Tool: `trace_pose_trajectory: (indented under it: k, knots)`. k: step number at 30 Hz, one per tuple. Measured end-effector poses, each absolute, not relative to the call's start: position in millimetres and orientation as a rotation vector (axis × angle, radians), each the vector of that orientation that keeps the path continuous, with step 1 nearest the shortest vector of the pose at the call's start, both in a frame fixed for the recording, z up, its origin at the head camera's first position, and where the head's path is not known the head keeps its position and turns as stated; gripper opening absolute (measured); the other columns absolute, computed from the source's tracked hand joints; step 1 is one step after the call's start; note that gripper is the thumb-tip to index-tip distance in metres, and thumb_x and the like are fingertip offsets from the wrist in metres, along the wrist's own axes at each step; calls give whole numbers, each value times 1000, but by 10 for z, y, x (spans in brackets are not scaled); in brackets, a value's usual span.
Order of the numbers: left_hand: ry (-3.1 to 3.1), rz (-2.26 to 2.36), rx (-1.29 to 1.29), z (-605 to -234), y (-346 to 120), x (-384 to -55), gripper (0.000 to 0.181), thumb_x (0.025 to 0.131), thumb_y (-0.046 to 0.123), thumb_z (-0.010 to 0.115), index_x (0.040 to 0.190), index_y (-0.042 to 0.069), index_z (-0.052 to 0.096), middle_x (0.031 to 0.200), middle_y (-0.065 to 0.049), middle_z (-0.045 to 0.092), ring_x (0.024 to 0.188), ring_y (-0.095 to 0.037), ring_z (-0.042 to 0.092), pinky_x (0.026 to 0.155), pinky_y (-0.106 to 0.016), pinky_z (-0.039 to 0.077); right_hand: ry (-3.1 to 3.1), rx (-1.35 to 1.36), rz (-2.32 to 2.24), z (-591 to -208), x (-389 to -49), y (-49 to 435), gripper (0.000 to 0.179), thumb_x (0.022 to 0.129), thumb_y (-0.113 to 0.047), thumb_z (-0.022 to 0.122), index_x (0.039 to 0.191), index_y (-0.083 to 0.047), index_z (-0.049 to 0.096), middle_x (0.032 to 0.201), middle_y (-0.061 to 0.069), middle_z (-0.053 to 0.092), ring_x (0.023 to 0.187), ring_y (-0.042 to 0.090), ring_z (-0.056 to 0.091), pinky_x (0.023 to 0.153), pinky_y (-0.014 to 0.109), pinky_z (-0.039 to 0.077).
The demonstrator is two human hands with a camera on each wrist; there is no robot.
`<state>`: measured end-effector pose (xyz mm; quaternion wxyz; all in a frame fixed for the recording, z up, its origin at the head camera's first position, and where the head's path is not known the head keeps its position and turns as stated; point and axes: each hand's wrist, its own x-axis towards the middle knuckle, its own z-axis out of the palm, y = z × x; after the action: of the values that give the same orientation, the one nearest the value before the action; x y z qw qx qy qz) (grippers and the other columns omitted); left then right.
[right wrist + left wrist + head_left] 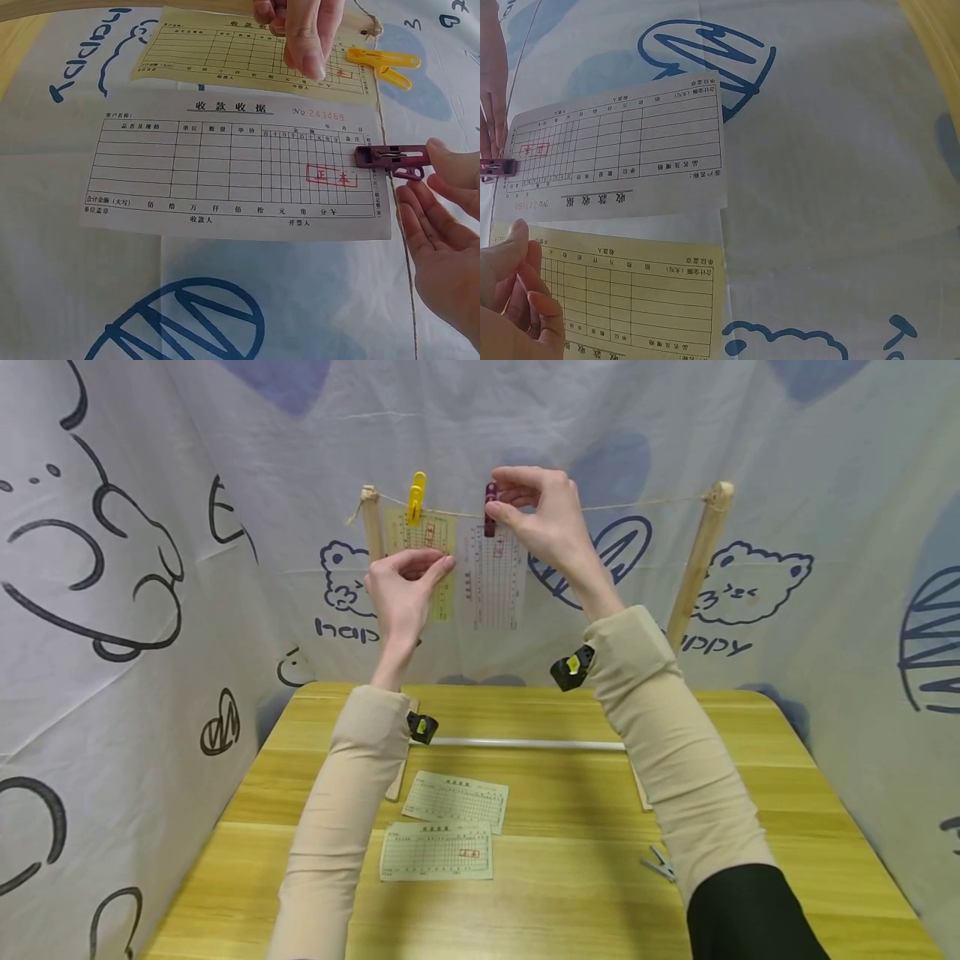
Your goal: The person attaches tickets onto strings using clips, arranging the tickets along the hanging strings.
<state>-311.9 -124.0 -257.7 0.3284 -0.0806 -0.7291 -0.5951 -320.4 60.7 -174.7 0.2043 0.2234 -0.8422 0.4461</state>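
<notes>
A purple clothespin (491, 508) is pinched by the right hand (542, 518), clamping a white receipt (492, 578) to the string (645, 503) above the worktop's far edge. The yellow receipt (429, 539) beside it is pinched between the curled fingers (429, 562) of the left hand (402, 589), under a yellow clothespin (416, 498).

1. The yellow wooden counter (570, 902) carries two pale green receipt slips (455, 800) (437, 852) lying flat, one just behind the other.
2. A small metal clip (658, 863) lies to their right.
3. A white rod (525, 744) lies across the counter behind them.
</notes>
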Motion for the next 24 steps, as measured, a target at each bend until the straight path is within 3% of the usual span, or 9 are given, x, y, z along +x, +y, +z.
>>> trace_pose_trajectory:
  k: [13,24]
  knots:
    - [-1957,-1553,-198,-2598,-1229,-3108,24,85,21,82,102,4,78,102,-15,78,73,-3,65,69,-15,53,-2348,598,1268,-1756,-3204,618,44,98,-15,66,140,-5,58,130,14,68,117,24,65,105,30,51]
    - [-1974,-1540,-260,-2770,-1286,-3051,25,84,16,82,101,-1,77,100,-21,77,68,0,61,64,-13,50,-2170,684,1284,-1873,-3171,697,41,96,-11,69,135,-2,61,134,18,64,120,27,62,109,28,48]
